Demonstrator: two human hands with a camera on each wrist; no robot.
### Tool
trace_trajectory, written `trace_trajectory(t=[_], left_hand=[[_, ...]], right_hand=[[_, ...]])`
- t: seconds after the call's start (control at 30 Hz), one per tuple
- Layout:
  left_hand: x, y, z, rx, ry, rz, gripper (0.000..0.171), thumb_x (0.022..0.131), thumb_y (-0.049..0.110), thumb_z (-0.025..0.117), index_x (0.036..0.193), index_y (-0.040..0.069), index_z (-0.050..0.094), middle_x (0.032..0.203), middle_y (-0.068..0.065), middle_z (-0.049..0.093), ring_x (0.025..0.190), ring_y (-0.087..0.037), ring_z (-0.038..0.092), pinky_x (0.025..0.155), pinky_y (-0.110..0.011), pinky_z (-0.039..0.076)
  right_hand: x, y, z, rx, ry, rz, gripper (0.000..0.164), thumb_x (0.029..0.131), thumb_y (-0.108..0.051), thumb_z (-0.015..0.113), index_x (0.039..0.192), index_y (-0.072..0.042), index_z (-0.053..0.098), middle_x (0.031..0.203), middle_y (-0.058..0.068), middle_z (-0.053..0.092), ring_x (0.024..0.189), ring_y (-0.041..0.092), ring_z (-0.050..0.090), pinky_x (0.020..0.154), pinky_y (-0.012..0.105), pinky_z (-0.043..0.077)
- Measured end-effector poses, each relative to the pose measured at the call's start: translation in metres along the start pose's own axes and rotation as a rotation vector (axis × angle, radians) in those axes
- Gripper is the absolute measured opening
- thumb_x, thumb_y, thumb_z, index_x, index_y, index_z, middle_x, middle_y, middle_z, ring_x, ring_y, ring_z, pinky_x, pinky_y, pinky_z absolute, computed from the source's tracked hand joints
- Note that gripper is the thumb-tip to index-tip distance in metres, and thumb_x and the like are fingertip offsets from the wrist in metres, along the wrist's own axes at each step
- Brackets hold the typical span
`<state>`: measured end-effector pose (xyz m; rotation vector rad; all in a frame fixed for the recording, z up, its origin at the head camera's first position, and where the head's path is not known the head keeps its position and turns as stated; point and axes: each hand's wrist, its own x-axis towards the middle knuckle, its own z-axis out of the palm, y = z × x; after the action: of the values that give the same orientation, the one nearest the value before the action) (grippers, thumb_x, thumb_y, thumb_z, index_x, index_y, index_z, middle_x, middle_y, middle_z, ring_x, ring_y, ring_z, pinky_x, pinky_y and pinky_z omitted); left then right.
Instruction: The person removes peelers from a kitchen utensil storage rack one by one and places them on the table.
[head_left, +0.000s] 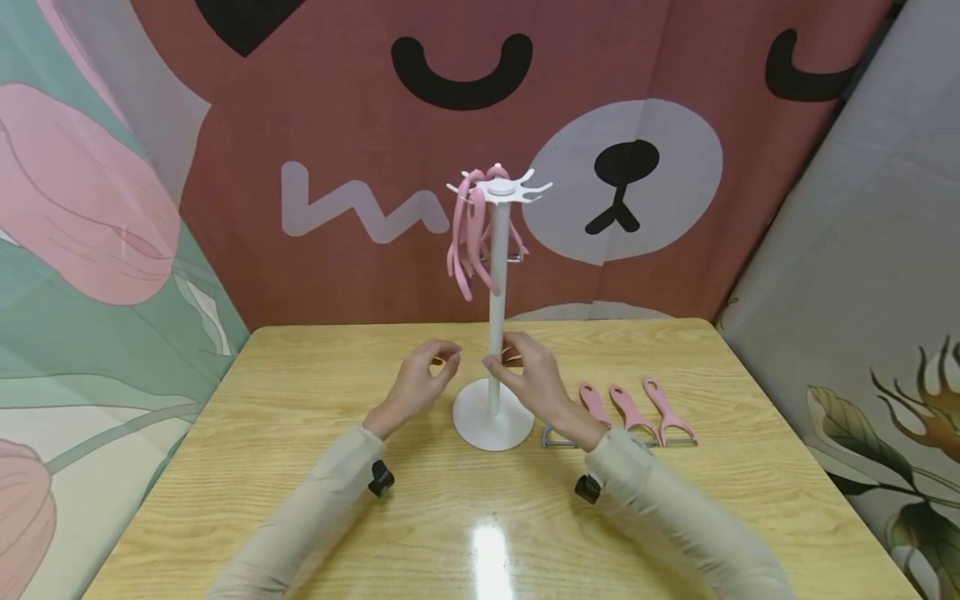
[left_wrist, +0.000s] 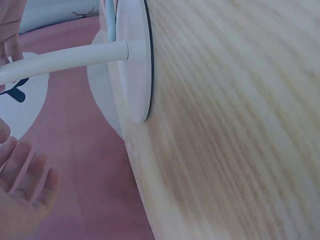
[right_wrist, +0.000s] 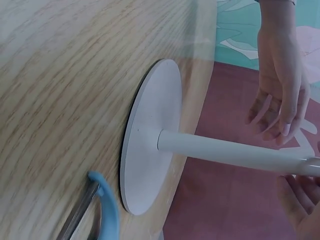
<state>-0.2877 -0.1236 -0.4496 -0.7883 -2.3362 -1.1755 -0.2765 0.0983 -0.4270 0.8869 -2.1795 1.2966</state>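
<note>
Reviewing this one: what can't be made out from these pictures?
Right wrist view: the blue peeler is cut off by the bottom edge.
Head view: the right hand and wrist hide part of that peeler.
Head view: hanging pink peelers overlap, so their number is unclear.
Left wrist view: the left edge cuts off the stand.

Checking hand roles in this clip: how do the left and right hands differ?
The right hand curls round the white pole; the left hand is apart from it, holding nothing. The right hand is closer to the peelers on the table; the left hand is farther away. Both are bare.
</note>
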Motion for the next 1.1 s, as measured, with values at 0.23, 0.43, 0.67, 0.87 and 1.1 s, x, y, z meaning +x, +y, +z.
trace_trajectory(t=[0.23,0.43,0.67,0.87,1.1], left_hand=[[0.002,0.0,-0.003,-0.001,0.003,0.013,0.017,0.099,0.011,0.063,0.11,-0.001,0.067,0.103,-0.012,0.067,0.093,-0.025,0.065,0.083,-0.043,0.057],[0.006,0.003,-0.009,0.002,0.008,0.0,0.018,0.099,0.011,0.062,0.112,-0.002,0.066,0.106,-0.012,0.067,0.094,-0.026,0.064,0.082,-0.045,0.057],[0.014,0.005,-0.016,0.026,0.009,0.006,0.019,0.1,0.011,0.061,0.113,-0.001,0.066,0.106,-0.012,0.066,0.095,-0.026,0.064,0.083,-0.043,0.057],[0.021,0.009,-0.026,-0.008,0.064,0.049,0.017,0.099,0.008,0.062,0.111,-0.003,0.066,0.104,-0.014,0.066,0.094,-0.028,0.064,0.082,-0.048,0.057],[0.032,0.016,-0.037,-0.02,0.127,0.116,0.016,0.098,0.006,0.061,0.111,-0.002,0.067,0.103,-0.013,0.066,0.092,-0.026,0.064,0.08,-0.045,0.057]], right_hand=[[0.0,-0.001,0.004,-0.038,0.006,0.023,0.026,0.091,-0.012,0.074,0.11,0.002,0.063,0.095,0.01,0.067,0.084,0.023,0.069,0.071,0.027,0.06],[0.0,0.0,0.004,-0.053,0.017,0.021,0.023,0.091,-0.011,0.073,0.108,0.001,0.063,0.093,0.01,0.067,0.083,0.023,0.069,0.069,0.027,0.06],[0.001,-0.001,0.004,-0.061,0.029,0.013,0.022,0.09,-0.008,0.074,0.107,0.001,0.063,0.092,0.01,0.067,0.081,0.022,0.069,0.068,0.026,0.06],[0.001,-0.002,0.004,-0.05,0.025,0.024,0.024,0.09,-0.009,0.075,0.107,0.003,0.063,0.09,0.012,0.067,0.075,0.021,0.069,0.067,0.026,0.059],[0.0,-0.002,0.004,-0.068,0.015,0.016,0.024,0.09,-0.01,0.074,0.107,0.003,0.063,0.091,0.014,0.067,0.076,0.021,0.07,0.068,0.026,0.06]])
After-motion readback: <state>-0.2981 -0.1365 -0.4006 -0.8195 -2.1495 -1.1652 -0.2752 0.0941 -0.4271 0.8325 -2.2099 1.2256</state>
